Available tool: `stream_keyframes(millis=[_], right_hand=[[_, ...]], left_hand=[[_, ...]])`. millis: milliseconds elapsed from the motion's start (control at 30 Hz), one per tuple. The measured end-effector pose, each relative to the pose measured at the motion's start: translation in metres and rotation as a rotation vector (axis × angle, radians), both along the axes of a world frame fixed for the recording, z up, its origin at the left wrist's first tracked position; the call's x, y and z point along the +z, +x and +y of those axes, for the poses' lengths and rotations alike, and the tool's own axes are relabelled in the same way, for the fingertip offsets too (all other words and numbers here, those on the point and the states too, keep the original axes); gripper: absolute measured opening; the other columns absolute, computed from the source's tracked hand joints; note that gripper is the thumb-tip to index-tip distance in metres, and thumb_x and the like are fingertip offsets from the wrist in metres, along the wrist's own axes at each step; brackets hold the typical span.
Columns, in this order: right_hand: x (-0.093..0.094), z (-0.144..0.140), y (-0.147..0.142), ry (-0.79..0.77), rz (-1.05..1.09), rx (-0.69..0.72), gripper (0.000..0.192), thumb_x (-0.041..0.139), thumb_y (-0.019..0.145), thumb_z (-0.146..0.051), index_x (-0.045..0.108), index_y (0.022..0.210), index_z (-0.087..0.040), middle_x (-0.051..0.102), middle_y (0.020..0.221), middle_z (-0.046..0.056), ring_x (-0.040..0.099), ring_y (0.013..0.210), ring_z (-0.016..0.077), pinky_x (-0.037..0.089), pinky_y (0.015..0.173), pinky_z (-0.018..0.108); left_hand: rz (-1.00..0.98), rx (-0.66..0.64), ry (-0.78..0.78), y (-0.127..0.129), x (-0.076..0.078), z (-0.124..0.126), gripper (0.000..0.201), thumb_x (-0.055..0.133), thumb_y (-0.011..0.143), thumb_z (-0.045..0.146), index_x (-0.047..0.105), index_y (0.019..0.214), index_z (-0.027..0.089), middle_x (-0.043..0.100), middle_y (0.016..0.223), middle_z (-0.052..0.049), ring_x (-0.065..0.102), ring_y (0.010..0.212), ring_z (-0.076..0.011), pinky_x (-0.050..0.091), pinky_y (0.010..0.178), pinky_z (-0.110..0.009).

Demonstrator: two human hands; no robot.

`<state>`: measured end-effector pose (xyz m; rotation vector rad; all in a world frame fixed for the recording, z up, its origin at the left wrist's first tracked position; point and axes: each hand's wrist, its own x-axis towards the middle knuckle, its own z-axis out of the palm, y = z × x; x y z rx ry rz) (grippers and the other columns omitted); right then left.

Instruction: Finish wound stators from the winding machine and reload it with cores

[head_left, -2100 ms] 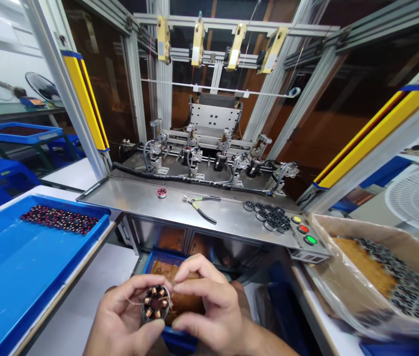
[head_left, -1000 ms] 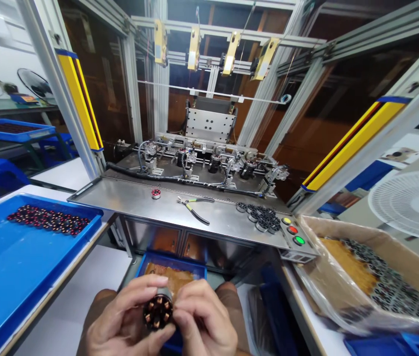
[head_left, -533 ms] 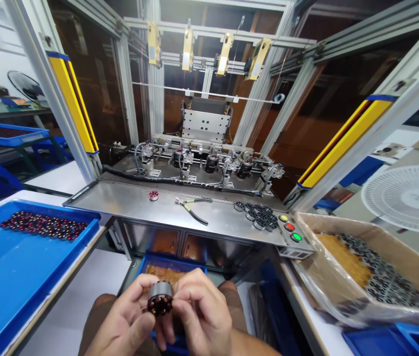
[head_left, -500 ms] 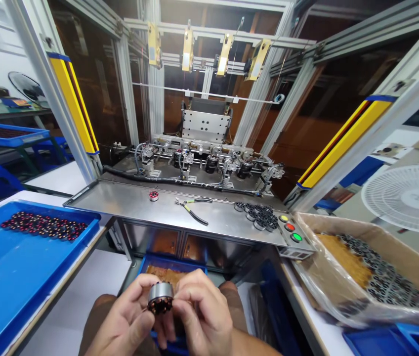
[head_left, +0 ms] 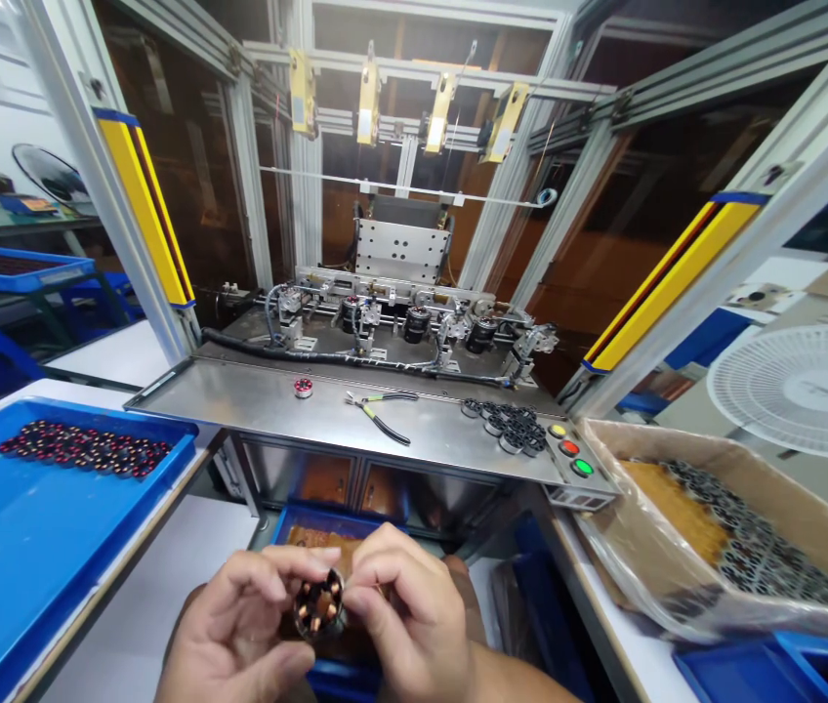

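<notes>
Low in front of me, my left hand [head_left: 249, 620] grips a wound motor stator [head_left: 319, 607] by its rim, thumb below and fingers above. Its open face is toward me, with copper coils around a dark core. My right hand [head_left: 410, 610] is closed at the stator's right edge, thumb and forefinger pinched together. A thin copper wire [head_left: 383, 590] seems to show at those fingers; its ends are hidden. Beyond the hands, pliers [head_left: 383, 415] with green-and-black handles lie open on the metal ledge [head_left: 220, 395], near a single red-topped stator [head_left: 303, 389].
Several dark ring-shaped cores [head_left: 509, 425] sit on the ledge beside coloured push buttons [head_left: 569, 447]. At left, a blue tray [head_left: 40, 576] holds wound stators. To the right stands a lined carton [head_left: 611, 547] of cores. The winding machine [head_left: 399, 317] is behind, between yellow light-curtain bars [head_left: 143, 205].
The stator has been tilted from showing its metal side to showing its coil face toward me. The left fingers have shifted over its top; the right hand stays pinched at its edge.
</notes>
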<state>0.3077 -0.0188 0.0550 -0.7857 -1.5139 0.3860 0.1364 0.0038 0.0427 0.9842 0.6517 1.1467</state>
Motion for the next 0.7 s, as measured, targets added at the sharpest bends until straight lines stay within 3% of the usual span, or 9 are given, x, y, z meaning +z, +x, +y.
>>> stream_keyframes(millis=[100, 200, 267, 400, 567, 700], right_hand=[[0.001, -0.001, 0.006, 0.074, -0.122, 0.006, 0.013, 0.054, 0.095, -0.020, 0.060, 0.085, -0.016, 0.062, 0.070, 0.005, 0.058, 0.065, 0.0134, 0.050, 0.061, 0.025], [0.002, -0.002, 0.012, 0.107, -0.245, -0.012, 0.015, 0.051, 0.097, -0.019, 0.061, 0.087, -0.014, 0.063, 0.072, 0.007, 0.060, 0.066, 0.0136, 0.050, 0.060, 0.024], [0.002, -0.001, 0.013, 0.131, -0.277, -0.037, 0.016, 0.051, 0.097, -0.019, 0.061, 0.087, -0.014, 0.063, 0.071, 0.007, 0.059, 0.065, 0.0132, 0.050, 0.059, 0.024], [0.001, 0.000, 0.010, 0.079, -0.220, -0.107, 0.015, 0.052, 0.096, -0.017, 0.061, 0.084, -0.016, 0.062, 0.070, 0.004, 0.058, 0.064, 0.0127, 0.049, 0.058, 0.024], [0.004, 0.000, 0.005, -0.087, -0.085, -0.093, 0.016, 0.054, 0.092, -0.017, 0.061, 0.078, -0.017, 0.060, 0.068, 0.003, 0.059, 0.063, 0.0129, 0.048, 0.058, 0.024], [0.007, 0.002, 0.008, -0.040, -0.104, -0.051, 0.016, 0.054, 0.094, -0.018, 0.061, 0.080, -0.017, 0.061, 0.069, 0.004, 0.058, 0.064, 0.0140, 0.050, 0.058, 0.025]], left_hand=[[-0.024, -0.158, -0.036, 0.002, -0.001, 0.006, 0.056, 0.089, 0.054, 0.050, 0.066, 0.100, 0.028, 0.072, 0.102, -0.004, 0.068, 0.099, -0.0240, 0.054, 0.082, -0.029], [0.053, -0.494, -0.069, 0.004, -0.005, 0.011, 0.049, 0.069, 0.075, 0.061, 0.065, 0.097, 0.018, 0.069, 0.069, -0.003, 0.065, 0.061, -0.0131, 0.050, 0.057, -0.020], [0.065, -0.577, -0.077, 0.005, -0.006, 0.012, 0.040, 0.062, 0.084, 0.056, 0.063, 0.094, 0.018, 0.065, 0.061, -0.001, 0.061, 0.051, -0.0103, 0.045, 0.048, -0.018], [-0.037, -0.415, -0.107, 0.007, -0.003, 0.010, 0.034, 0.076, 0.077, 0.042, 0.063, 0.104, 0.026, 0.068, 0.075, 0.001, 0.067, 0.060, -0.0118, 0.048, 0.052, -0.019], [-0.141, -0.236, -0.056, 0.005, 0.001, 0.007, 0.028, 0.087, 0.065, 0.035, 0.066, 0.079, 0.022, 0.069, 0.105, -0.004, 0.066, 0.078, -0.0152, 0.053, 0.067, -0.025], [-0.137, -0.125, -0.096, 0.005, -0.001, 0.007, 0.036, 0.091, 0.057, 0.034, 0.061, 0.073, 0.024, 0.075, 0.093, -0.003, 0.064, 0.110, -0.0261, 0.050, 0.091, -0.035]])
